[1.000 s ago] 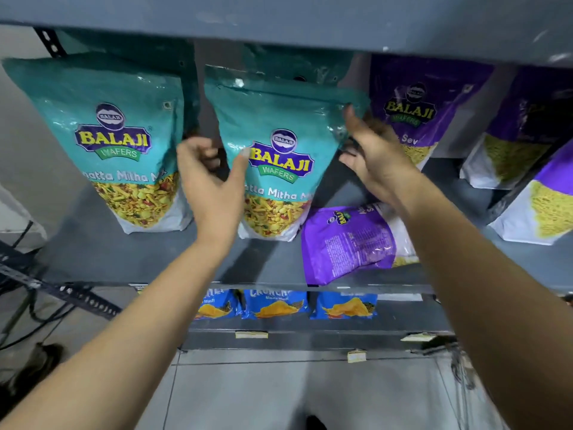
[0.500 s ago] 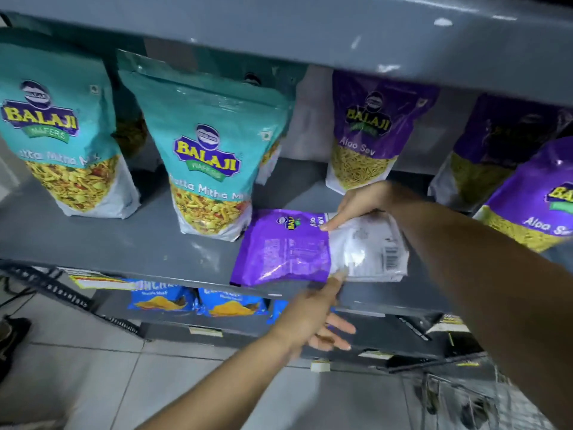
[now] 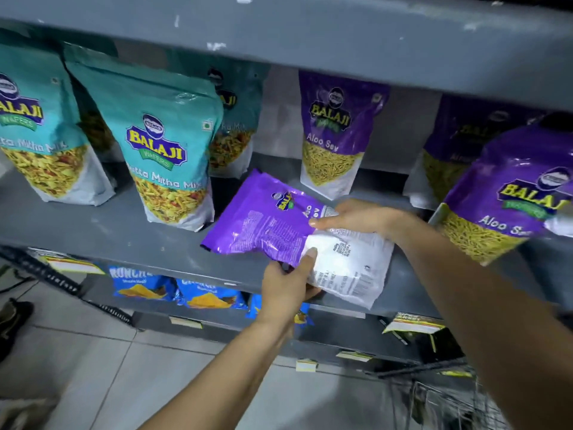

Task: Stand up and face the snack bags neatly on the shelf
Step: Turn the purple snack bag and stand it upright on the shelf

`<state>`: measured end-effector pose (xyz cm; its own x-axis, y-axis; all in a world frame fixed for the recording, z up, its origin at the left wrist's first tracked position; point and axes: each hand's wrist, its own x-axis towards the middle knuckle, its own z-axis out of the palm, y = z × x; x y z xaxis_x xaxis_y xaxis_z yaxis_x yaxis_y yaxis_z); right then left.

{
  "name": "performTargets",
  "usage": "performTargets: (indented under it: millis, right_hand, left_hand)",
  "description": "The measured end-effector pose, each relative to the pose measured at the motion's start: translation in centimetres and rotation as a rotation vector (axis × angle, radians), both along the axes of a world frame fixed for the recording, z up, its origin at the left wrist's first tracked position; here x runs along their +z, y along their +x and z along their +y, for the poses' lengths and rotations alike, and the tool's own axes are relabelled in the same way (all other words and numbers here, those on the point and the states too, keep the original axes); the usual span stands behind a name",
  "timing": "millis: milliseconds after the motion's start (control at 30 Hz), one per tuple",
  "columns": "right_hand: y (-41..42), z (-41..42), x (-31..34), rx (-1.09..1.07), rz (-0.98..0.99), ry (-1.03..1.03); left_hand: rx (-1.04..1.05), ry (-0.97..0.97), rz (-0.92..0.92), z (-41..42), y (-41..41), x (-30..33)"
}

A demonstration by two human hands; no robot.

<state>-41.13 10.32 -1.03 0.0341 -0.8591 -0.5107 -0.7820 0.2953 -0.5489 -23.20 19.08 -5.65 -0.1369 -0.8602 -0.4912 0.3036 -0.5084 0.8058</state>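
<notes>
Grey metal shelving unit (image 3: 93, 231) stands on pale tiled floor (image 3: 102, 367); a wire basket (image 3: 440, 398) sits beside its base.

Bare shelf (image 3: 102, 234) between upright bags (image 3: 169, 144)

glossy plastic purple bag (image 3: 263, 225); matt, chipped grey shelf (image 3: 93, 231).

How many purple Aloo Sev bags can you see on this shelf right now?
4: one lying flat at the shelf front, gripped by both hands; one upright behind it; one large at front right; one shadowed behind that. More may be hidden.
</notes>
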Motion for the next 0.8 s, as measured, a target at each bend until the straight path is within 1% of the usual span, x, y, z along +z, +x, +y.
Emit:
performTargets:
  millis: [33, 100, 267, 367, 433, 533, 600, 667, 733, 800]
  right_hand:
    - [-1.1, 1.4, 0.2, -0.059, -0.114, -0.064]
    - [-1.5, 2.9, 0.4, -0.193, -0.281, -0.192]
    - [-1.7, 5.2, 1.2, -0.404, -0.637, -0.635]
    - [-1.1, 4.7, 0.1, -0.471, -0.700, -0.797]
    - [-0.7, 4.2, -1.4, -0.512, -0.723, -0.838]
    - [-0.1, 3.8, -3.9, -0.567, -0.724, -0.858]
    - [0.3, 3.7, -5.0, -0.560, -0.750, -0.836]
    - [0.5, 3.7, -5.6, -0.543, -0.759, -0.776]
    - [0.3, 3.6, -5.5, -0.586, -0.793, -0.653]
    - [0.2, 3.6, -5.3, -0.638, -0.886, -0.488]
  left_hand:
    - [-0.030, -0.062, -0.011, 0.7, -0.4, 0.7]
    - [-0.097, -0.181, -0.066, 0.2, 0.1, 1.2]
    - [-0.263, -0.644, -0.367, -4.0, 2.1, 4.1]
    - [-0.382, -0.869, -0.538, -7.7, 3.4, 5.9]
    - [-0.452, -0.943, -0.614, -9.4, 3.9, 6.0]
    - [-0.525, -0.981, -0.652, -11.2, 4.1, 4.4]
    - [-0.520, -0.953, -0.635, -11.7, 4.3, 2.5]
    - [-0.415, -0.877, -0.587, -11.7, 4.7, 1.0]
    - [-0.261, -0.776, -0.615, -11.5, 5.1, -0.5]
    - [-0.131, -0.661, -0.663, -11.0, 5.1, -1.7]
